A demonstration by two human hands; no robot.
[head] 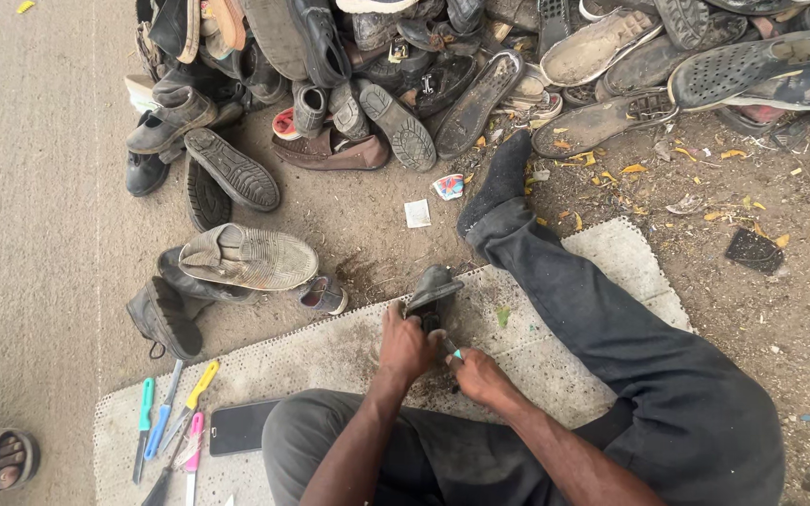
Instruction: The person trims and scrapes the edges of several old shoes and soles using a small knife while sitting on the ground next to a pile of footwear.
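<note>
Your left hand point(405, 345) gripped the dark shoe point(431, 292) on the mat point(330, 351); your right hand point(480, 377) clenched a small tool point(456, 354), its blade hidden behind the shoe.

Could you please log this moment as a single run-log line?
left hand: gripping small dark worn shoe | right hand: holding small tool with pale tip at shoe | surface: pale perforated mat

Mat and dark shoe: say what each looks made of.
Mat: probably plastic or rubber, pale grey and matte, judging by its studded surface and scalloped edge. Shoe, held by the left hand: looks like dark leather or imitation leather, dull and scuffed; which one is unclear.
</note>
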